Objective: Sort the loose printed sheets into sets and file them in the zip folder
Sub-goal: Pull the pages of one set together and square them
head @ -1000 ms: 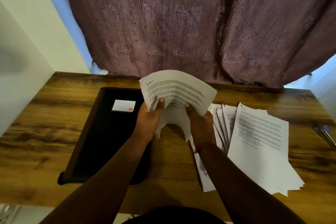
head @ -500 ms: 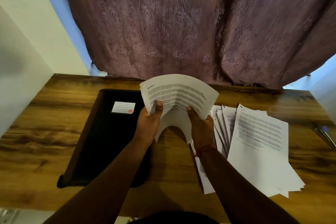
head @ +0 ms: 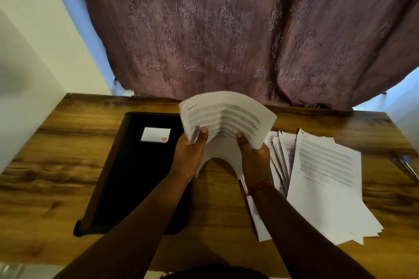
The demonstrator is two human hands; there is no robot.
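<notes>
both grips, left hand (head: 189, 153) and right hand (head: 254, 156), clasp a bowed sheaf of sheets (head: 226, 118) above table (head: 68, 165).

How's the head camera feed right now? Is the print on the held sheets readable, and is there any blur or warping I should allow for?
Head view: dim, warm light. The held stack is gripped by the left hand and right hand; its print is smeared into grey bands, unreadable. The wide-angle lens bows the table edges and walls. The zip folder is a near-black shape; the pens at right are blurred.
</notes>
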